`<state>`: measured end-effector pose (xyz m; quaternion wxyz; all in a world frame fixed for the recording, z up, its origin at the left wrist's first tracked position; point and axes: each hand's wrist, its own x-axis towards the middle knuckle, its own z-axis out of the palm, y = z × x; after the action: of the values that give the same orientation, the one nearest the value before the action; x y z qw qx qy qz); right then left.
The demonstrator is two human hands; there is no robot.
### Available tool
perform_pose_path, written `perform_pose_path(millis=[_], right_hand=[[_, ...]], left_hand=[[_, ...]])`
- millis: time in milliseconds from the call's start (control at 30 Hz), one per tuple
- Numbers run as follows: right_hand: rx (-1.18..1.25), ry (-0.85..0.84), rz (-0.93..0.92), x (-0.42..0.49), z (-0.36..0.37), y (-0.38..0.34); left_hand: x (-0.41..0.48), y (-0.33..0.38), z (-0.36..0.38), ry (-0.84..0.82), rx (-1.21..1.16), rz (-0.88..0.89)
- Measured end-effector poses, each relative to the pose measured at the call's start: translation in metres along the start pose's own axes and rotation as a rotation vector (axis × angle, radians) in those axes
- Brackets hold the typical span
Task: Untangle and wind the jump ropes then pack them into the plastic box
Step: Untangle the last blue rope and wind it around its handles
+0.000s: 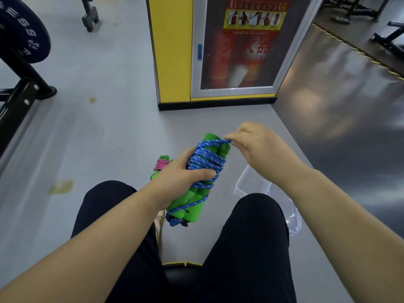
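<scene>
My left hand [181,173] grips a pair of green jump-rope handles [194,204] held together, with blue cord [206,161] wound round them in several turns. At the top end of the bundle my right hand [255,143] pinches the blue cord just beside the handle tips. On the floor behind my left hand lies a second green-handled rope wound with pink cord [161,164], mostly hidden. A clear plastic box [242,182] stands on the floor by my right knee, partly covered by my right leg and arm.
I sit on a black and yellow seat [181,267], knees apart, on a grey floor. A yellow pillar [172,49] with a fire-extinguisher cabinet [240,47] stands ahead. A weight plate [24,33] on a black rack is at the far left.
</scene>
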<state>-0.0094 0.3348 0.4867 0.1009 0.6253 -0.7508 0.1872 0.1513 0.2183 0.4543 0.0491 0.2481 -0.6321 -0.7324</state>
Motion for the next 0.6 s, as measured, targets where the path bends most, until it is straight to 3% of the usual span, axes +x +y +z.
perform_pose_path(millis=[300, 467, 600], right_hand=[[0.229, 0.446, 0.176, -0.015, 0.021, -0.017], [0.375, 0.357, 0.169, -0.025, 0.025, -0.022], [0.335, 0.312, 0.156, -0.021, 0.017, -0.018]], left_hand=[[-0.011, 0.011, 0.014, -0.045, -0.338, -0.049], [-0.011, 0.008, 0.014, 0.001, -0.348, -0.045], [-0.014, 0.009, 0.015, -0.038, -0.331, -0.037]])
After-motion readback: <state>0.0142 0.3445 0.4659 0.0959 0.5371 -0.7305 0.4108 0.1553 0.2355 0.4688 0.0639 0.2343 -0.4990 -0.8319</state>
